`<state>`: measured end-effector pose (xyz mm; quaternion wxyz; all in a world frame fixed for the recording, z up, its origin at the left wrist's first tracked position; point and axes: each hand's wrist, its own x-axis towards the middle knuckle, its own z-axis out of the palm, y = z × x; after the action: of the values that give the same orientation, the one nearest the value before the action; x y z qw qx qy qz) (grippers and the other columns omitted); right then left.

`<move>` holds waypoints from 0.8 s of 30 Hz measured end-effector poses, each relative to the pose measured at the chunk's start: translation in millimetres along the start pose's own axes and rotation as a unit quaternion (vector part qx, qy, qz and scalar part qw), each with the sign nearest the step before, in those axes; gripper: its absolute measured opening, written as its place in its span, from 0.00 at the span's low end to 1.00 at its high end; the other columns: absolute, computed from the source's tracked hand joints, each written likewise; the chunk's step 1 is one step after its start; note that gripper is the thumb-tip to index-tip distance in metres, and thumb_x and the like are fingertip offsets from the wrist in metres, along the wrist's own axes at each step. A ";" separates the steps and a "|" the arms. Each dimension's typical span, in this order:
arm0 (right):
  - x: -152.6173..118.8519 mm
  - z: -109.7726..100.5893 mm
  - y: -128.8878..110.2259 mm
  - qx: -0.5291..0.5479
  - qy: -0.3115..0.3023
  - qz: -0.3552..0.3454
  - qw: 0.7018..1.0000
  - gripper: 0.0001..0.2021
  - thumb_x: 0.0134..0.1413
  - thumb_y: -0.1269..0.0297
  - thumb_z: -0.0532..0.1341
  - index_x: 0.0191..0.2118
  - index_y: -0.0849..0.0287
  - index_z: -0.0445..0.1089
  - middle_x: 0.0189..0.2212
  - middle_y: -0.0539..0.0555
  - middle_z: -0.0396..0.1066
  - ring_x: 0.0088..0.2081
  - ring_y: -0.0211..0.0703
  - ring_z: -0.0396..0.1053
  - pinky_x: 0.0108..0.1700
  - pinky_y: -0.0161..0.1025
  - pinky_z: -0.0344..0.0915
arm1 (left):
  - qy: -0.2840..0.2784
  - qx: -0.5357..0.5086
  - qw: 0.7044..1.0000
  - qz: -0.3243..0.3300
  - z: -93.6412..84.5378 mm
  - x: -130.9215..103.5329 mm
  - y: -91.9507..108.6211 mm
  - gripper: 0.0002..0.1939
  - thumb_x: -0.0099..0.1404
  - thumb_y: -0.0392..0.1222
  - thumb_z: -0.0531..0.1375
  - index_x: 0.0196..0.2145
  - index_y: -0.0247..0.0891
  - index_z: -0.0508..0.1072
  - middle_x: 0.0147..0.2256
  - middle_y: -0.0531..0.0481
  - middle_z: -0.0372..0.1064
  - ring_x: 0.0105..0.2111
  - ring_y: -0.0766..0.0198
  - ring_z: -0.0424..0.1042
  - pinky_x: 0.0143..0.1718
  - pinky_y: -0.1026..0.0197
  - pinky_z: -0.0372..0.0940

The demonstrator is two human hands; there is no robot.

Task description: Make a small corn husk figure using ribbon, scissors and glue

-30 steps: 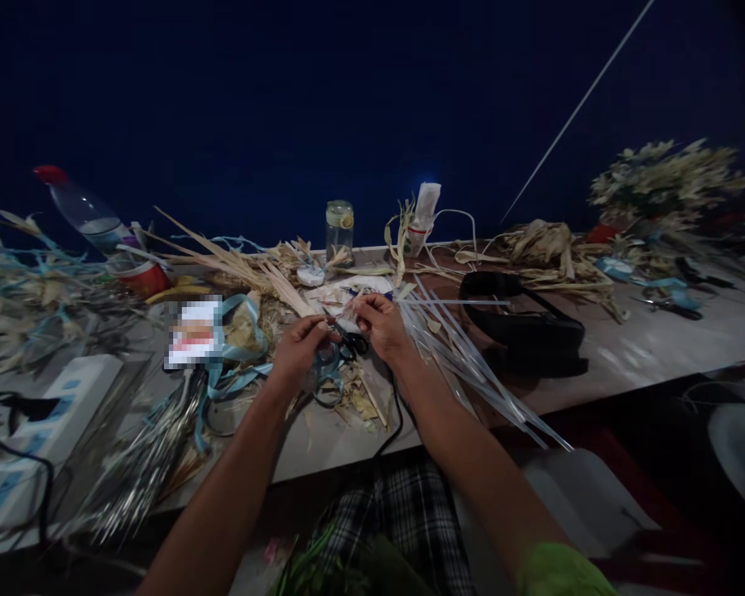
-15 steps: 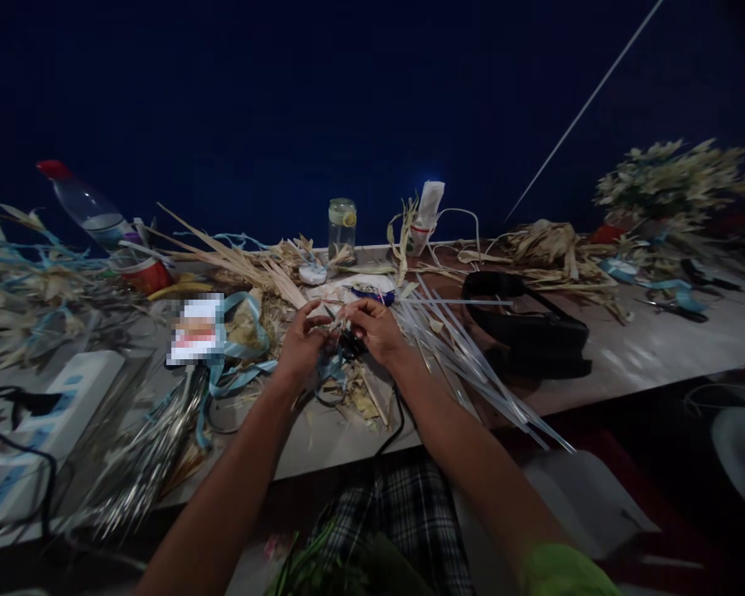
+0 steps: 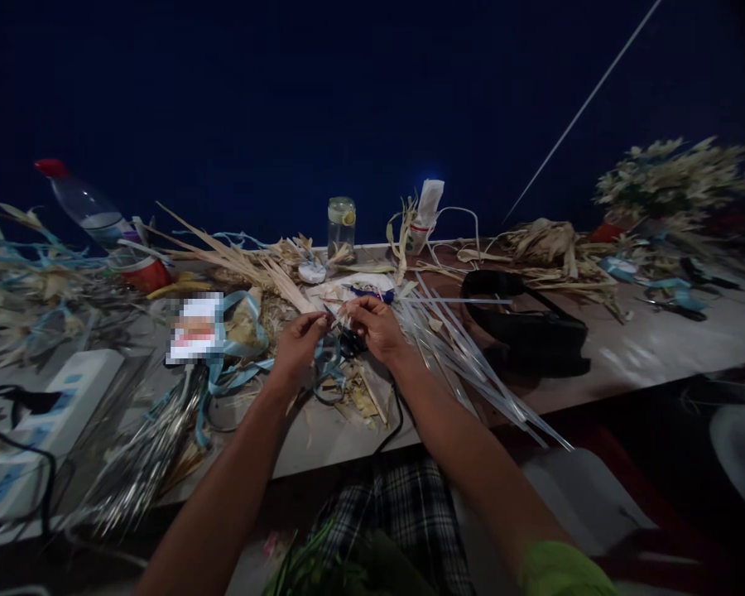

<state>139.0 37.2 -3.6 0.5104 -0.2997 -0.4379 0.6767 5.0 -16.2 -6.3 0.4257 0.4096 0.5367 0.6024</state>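
Over the middle of the cluttered table, my left hand [image 3: 299, 343] has its thumb and fingers pinched together; anything between them is too small to make out. Just to its right, my right hand [image 3: 376, 327] is closed, its fingertips on a small pale piece [image 3: 341, 317] that I cannot name. The fingertips of both hands are close together. Below them lie a dark object [image 3: 351, 342], light blue ribbon [image 3: 328, 364] and dry husk scraps [image 3: 360, 397]. Dry husk strips [image 3: 282, 281] lie behind my left hand.
Clear thin rods [image 3: 484, 381] and a black strapped case [image 3: 527, 331] lie on the right. Wire stems [image 3: 155, 455] and a power strip [image 3: 55, 414] are on the left. A jar [image 3: 341, 230] and a paper cup [image 3: 417, 237] stand at the back.
My left hand has moved slightly down, and its fingers, spread somewhat before, are now pinched together. My right hand has stayed nearly in place.
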 end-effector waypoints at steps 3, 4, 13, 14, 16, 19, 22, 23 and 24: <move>0.1 -0.4 0.8 -0.007 -0.002 -0.005 1.000 0.11 0.35 0.61 0.66 0.24 0.60 0.66 0.23 0.47 0.69 0.17 0.26 0.53 0.18 0.29 0.47 | -0.044 -0.062 0.995 -0.066 -0.2 -1.4 0.7 0.20 0.46 0.48 0.66 0.35 0.34 0.73 0.30 0.48 0.72 0.30 0.64 0.71 0.37 0.61 0.63; -0.1 -0.5 1.0 -0.012 -0.001 -0.005 1.000 0.11 0.35 0.61 0.66 0.24 0.60 0.66 0.22 0.46 0.68 0.17 0.26 0.53 0.18 0.29 0.47 | -0.066 -0.078 0.991 -0.088 0.1 -2.4 1.5 0.21 0.45 0.47 0.66 0.37 0.34 0.73 0.30 0.48 0.72 0.30 0.64 0.71 0.35 0.62 0.63; -1.0 0.5 2.6 -0.047 -0.021 -0.019 0.999 0.10 0.37 0.61 0.65 0.24 0.61 0.66 0.19 0.46 0.67 0.16 0.26 0.53 0.18 0.29 0.47 | -0.114 -0.068 0.987 -0.095 7.2 -3.4 -3.8 0.17 0.43 0.46 0.67 0.30 0.33 0.72 0.24 0.52 0.69 0.22 0.71 0.65 0.27 0.67 0.60; -1.0 0.6 2.9 -0.052 -0.019 -0.017 0.998 0.10 0.38 0.61 0.65 0.24 0.61 0.66 0.19 0.46 0.67 0.16 0.26 0.53 0.18 0.29 0.47 | -0.110 -0.061 0.988 -0.091 7.4 -3.3 -3.8 0.17 0.43 0.46 0.67 0.29 0.33 0.72 0.24 0.52 0.69 0.22 0.71 0.65 0.26 0.67 0.59; -1.2 0.7 3.4 -0.059 -0.014 -0.015 0.998 0.10 0.37 0.60 0.65 0.24 0.61 0.66 0.18 0.45 0.65 0.16 0.26 0.52 0.18 0.29 0.47 | -0.107 -0.051 0.989 -0.086 7.5 -3.5 -2.8 0.17 0.44 0.47 0.67 0.29 0.33 0.72 0.24 0.53 0.69 0.22 0.71 0.64 0.25 0.68 0.58; -1.8 1.0 3.8 -0.062 -0.009 -0.006 0.998 0.10 0.36 0.60 0.66 0.24 0.60 0.66 0.17 0.45 0.64 0.16 0.26 0.52 0.18 0.29 0.48 | -0.108 -0.039 0.990 -0.084 7.6 -3.8 -1.4 0.17 0.45 0.48 0.66 0.28 0.33 0.71 0.23 0.53 0.67 0.21 0.72 0.63 0.24 0.68 0.57; -2.3 1.1 4.2 -0.068 -0.011 0.002 0.998 0.11 0.36 0.61 0.66 0.24 0.60 0.66 0.18 0.45 0.65 0.16 0.27 0.52 0.18 0.29 0.48 | -0.098 -0.023 0.992 -0.078 8.2 -3.1 -2.6 0.16 0.44 0.48 0.66 0.26 0.33 0.70 0.20 0.54 0.65 0.20 0.73 0.61 0.23 0.68 0.55; -2.4 1.0 4.4 -0.070 -0.013 0.000 0.997 0.11 0.36 0.60 0.66 0.24 0.60 0.66 0.18 0.45 0.65 0.16 0.27 0.52 0.18 0.29 0.48 | -0.093 -0.020 0.993 -0.076 8.5 -2.7 -3.5 0.17 0.44 0.48 0.67 0.25 0.33 0.70 0.20 0.55 0.64 0.19 0.73 0.60 0.22 0.68 0.54; -2.4 1.0 4.6 -0.072 -0.016 -0.003 0.997 0.11 0.36 0.60 0.66 0.24 0.60 0.66 0.18 0.45 0.65 0.16 0.27 0.52 0.18 0.29 0.48 | -0.090 -0.020 0.993 -0.075 8.8 -2.3 -4.3 0.17 0.44 0.49 0.67 0.25 0.33 0.69 0.19 0.55 0.64 0.19 0.73 0.59 0.22 0.68 0.54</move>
<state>136.9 34.2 -7.4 0.4819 -0.3235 -0.4947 0.6468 14.4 -15.5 -9.9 0.5246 0.4117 0.5134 0.5402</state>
